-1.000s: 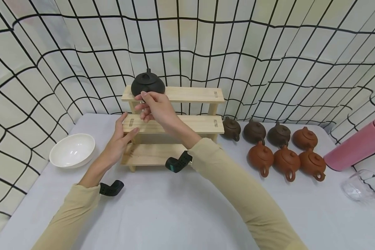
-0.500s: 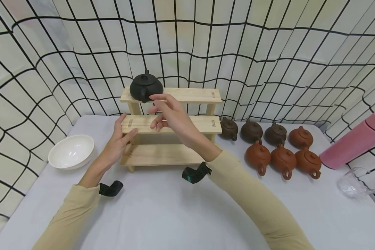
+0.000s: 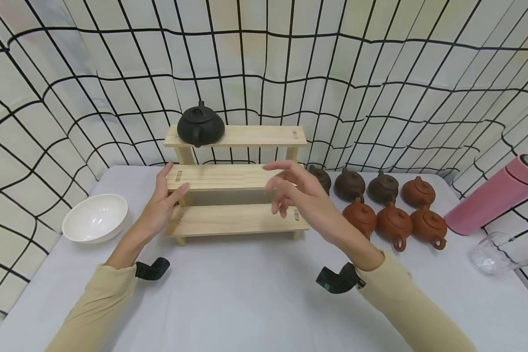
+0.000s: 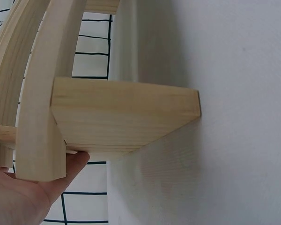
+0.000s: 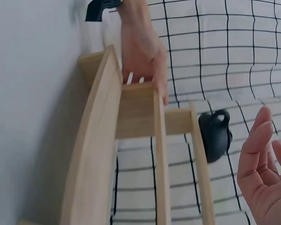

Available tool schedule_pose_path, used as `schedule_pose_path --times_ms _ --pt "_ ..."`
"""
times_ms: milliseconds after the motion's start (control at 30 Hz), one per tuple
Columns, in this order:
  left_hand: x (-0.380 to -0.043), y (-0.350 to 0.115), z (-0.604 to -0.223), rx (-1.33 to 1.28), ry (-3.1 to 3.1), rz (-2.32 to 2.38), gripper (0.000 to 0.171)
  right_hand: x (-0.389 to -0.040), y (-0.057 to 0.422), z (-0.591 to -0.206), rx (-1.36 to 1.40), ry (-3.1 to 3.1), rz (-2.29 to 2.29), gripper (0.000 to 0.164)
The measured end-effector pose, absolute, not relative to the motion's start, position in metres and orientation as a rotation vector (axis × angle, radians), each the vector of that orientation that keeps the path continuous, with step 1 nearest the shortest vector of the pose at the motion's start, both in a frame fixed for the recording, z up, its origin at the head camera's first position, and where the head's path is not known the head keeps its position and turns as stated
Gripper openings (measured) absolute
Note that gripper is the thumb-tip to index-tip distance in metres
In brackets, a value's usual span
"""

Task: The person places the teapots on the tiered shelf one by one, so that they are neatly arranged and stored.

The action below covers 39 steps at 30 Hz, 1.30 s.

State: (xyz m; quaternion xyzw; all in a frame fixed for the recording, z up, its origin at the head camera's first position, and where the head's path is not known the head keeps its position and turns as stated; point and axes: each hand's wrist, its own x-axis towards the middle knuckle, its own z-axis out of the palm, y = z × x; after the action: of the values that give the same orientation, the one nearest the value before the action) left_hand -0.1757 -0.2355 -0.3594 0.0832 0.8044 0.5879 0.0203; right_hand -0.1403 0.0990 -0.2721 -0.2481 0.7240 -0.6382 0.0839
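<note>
A three-tier wooden display rack [image 3: 224, 177] stands at the back of the table. My left hand [image 3: 156, 211] grips the left end of its middle board, thumb at the front edge and fingers toward the back. In the left wrist view that hand [image 4: 30, 199] is partly hidden behind the rack's side [image 4: 126, 115]. A black teapot [image 3: 201, 126] sits on the left of the top board, its handle toward me. My right hand [image 3: 310, 198] hovers in front of the rack's right end with loosely bent fingers, holding nothing. Behind it, brown and reddish clay teapots [image 3: 393, 226] are partly covered.
On the left lies a white bowl [image 3: 95, 218]. A pink bottle [image 3: 495, 195] and a clear glass cup [image 3: 497, 254] are at the far right. Black netting [image 3: 264, 78] over pale cloth encloses the back and sides of the white table [image 3: 246, 293].
My right hand has left the black teapot and moved right and down toward the rack's right end. The teapot stays on the top board. My left hand keeps its hold.
</note>
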Motion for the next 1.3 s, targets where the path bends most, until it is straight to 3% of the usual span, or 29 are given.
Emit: schedule_pose_path --times_ms 733,1000,1300 --pt "-0.174 -0.237 -0.360 0.267 2.498 1.836 0.083 -0.092 0.249 -0.354 -0.343 2.526 -1.654 0.031" --pt "-0.174 -0.237 -0.361 0.269 2.497 1.837 0.083 -0.083 0.272 -0.365 -0.028 2.603 -1.406 0.040" --pt "-0.176 -0.234 -0.361 0.269 2.497 1.828 0.082 -0.090 0.283 -0.381 0.035 2.335 -1.563 0.047"
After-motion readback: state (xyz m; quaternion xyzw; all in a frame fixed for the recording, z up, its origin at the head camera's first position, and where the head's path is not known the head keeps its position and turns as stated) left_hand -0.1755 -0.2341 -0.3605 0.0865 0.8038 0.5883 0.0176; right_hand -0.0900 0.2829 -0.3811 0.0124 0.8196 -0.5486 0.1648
